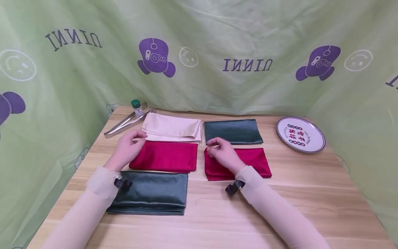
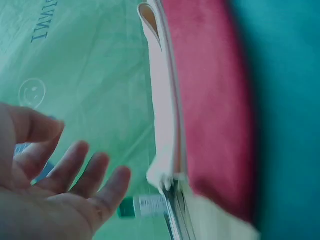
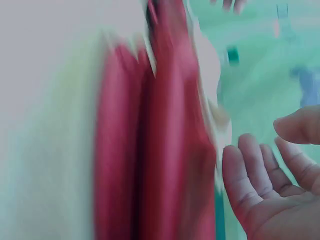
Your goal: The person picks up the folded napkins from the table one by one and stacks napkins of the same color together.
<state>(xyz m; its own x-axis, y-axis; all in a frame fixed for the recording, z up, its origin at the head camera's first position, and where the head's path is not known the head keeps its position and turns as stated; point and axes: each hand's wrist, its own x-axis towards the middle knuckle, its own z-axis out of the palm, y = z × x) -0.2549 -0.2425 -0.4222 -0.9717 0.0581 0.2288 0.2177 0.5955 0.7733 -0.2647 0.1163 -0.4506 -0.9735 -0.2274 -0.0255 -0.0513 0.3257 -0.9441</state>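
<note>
Five folded satin cloths lie on the table. My left hand [image 1: 127,150] hovers by the left edge of the left red cloth [image 1: 171,156], holding nothing; its fingers are spread and slightly bent in the left wrist view. Over the left part of the right red cloth [image 1: 253,160] is my right hand [image 1: 225,154], with loosely bent fingers and an empty palm in the right wrist view. A pale pink cloth [image 1: 171,126] lies behind the left red one. Behind the right red one is a dark green cloth [image 1: 233,131]. Another dark green cloth [image 1: 152,192] lies front left, partly under my left wrist.
Metal tongs [image 1: 124,125] and a small bottle with a green cap [image 1: 135,103] sit at the back left of the wooden table [image 1: 280,214]. A white plate [image 1: 315,138] with printed characters is at the back right. A green printed curtain [image 1: 205,90] surrounds the table.
</note>
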